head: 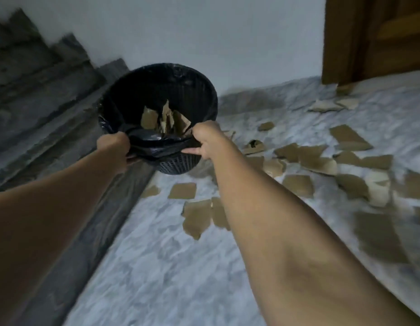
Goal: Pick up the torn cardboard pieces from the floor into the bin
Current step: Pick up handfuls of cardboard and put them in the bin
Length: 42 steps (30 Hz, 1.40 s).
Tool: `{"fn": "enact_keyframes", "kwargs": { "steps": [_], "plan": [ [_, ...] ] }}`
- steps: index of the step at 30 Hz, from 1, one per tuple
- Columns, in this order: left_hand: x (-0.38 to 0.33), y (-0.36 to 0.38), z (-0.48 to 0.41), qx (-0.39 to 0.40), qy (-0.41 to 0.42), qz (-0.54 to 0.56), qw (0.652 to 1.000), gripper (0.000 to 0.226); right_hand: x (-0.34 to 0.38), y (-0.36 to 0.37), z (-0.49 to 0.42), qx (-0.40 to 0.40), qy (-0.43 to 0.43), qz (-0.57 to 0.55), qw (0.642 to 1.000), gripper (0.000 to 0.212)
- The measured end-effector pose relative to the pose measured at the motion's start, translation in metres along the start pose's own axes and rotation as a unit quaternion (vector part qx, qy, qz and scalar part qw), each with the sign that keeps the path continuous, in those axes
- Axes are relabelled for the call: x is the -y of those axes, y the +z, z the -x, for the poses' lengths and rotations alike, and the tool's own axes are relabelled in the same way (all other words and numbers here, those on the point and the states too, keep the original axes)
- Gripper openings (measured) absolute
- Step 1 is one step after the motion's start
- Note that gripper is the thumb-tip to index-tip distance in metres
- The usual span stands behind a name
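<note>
Both hands grip the near rim of the round black plastic mesh bin. Left hand: fingers curled round the left part of the rim, closed on the rim and on the crumpled black plastic liner bag folded over it. Right hand: fingers curled over the right part of the rim, closed on rim and liner, with one finger lying straighter along the liner fold.

The bin is tilted with its mouth toward the camera, and its lattice wall shows below the liner on the near side. Cannot tell whether the base touches the floor.

Torn brown cardboard shards stand on edge inside the bin, bunched against the near wall. They are plain kraft brown with ragged, irregular outlines and some paler torn edges.

Loose torn brown cardboard pieces lie flat on the white-grey marbled floor, scattered from just beside the bin out to the right. They are mixed in size, some overlapping and a few curled. Motion blur softens the far ones.

Dark grey stone steps rise at left, next to the bin. A white wall stands behind it, and a brown wooden door is at upper right.
</note>
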State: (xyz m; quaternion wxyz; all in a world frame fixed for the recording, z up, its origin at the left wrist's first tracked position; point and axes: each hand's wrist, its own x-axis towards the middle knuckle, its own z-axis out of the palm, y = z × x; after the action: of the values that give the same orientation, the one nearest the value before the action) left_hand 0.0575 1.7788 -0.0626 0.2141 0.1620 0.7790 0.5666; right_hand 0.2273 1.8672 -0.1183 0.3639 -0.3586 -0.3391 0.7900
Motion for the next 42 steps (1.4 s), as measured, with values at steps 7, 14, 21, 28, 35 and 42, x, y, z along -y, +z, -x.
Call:
{"fn": "enact_keyframes", "kwargs": {
  "steps": [7, 14, 21, 28, 35, 42],
  "plan": [
    [-0.038, 0.145, 0.08, 0.206, 0.015, -0.044, 0.977, 0.017, 0.102, -0.141, 0.016, -0.095, -0.17, -0.035, 0.98, 0.025],
    [-0.002, 0.263, 0.069, 0.344, 0.041, 0.039, 0.937, 0.022, 0.089, -0.218, -0.004, -0.186, -0.201, -0.077, 0.959, 0.026],
    [0.016, 0.331, 0.022, 0.426, 0.024, -0.023, 0.904, 0.016, 0.082, -0.268, -0.04, -0.24, -0.154, -0.125, 0.95, 0.022],
    [-0.016, 0.364, -0.017, 0.469, 0.0, -0.029, 0.883, 0.024, 0.118, -0.243, -0.059, -0.273, -0.138, -0.059, 0.95, 0.039],
    [-0.025, 0.367, -0.032, 0.555, -0.071, 0.018, 0.828, 0.018, 0.127, -0.203, -0.066, -0.329, -0.155, 0.103, 0.926, 0.036],
    [-0.001, 0.326, -0.058, 0.542, 0.036, -0.142, 0.828, 0.023, 0.096, -0.167, -0.071, -0.347, -0.139, 0.112, 0.921, 0.056]
  ]
}}
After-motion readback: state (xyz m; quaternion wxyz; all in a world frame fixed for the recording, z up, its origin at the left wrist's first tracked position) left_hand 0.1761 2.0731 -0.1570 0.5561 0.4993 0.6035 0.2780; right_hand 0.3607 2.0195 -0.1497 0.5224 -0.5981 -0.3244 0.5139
